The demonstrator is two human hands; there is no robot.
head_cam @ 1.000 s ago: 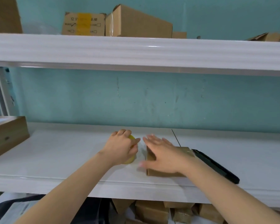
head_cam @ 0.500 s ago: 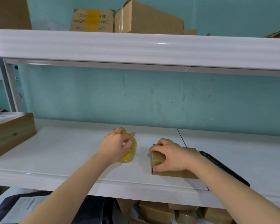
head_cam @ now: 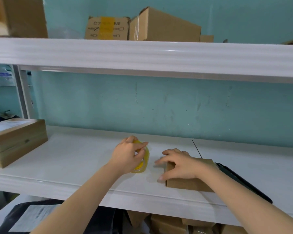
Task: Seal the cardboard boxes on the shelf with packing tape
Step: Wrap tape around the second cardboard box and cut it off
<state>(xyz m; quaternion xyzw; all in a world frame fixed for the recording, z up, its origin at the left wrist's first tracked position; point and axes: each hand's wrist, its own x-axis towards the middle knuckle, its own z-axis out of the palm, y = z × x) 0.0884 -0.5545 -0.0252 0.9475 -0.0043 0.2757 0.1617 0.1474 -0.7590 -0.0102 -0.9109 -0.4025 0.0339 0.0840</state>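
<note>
Teal wall [head_cam: 159, 107] at the back, white shelf [head_cam: 74, 157] running across in front of it, and right near the front edge sits the small cardboard box [head_cam: 189, 183], flat and low, its flaps down. That box is our marker.

Right hand [head_cam: 179, 164] is on top of it now, palm over the left end of the lid. The fingers [head_cam: 161, 162] are spread and fairly straight, reaching out past the box's left edge, and the thumb comes down by the near left corner. No pinch there, just a hand laid over the box.

Just left of the box, with a gap of bare shelf between, stands the yellow tape roll [head_cam: 145, 159], up on its edge with its bottom down at the shelf. Left hand [head_cam: 127, 157] has it, fingers curled over the top of the ring and the thumb hooked across the face. Whether any tape is pulled loose, I cannot tell.

Right of the box, touching or very nearly touching its far end, lies a flat black thing [head_cam: 240, 181], angled toward the shelf's front edge.

Well to the left of the box, a bigger brown box [head_cam: 19, 141] with a white label on top. Above the box, the upper shelf [head_cam: 142, 53] carries several more cartons [head_cam: 164, 26], one with a yellow stripe [head_cam: 107, 27]. Below the box, under the shelf, more brown boxes [head_cam: 167, 223], and off to their left a dark bag [head_cam: 95, 222] with a paper label.
</note>
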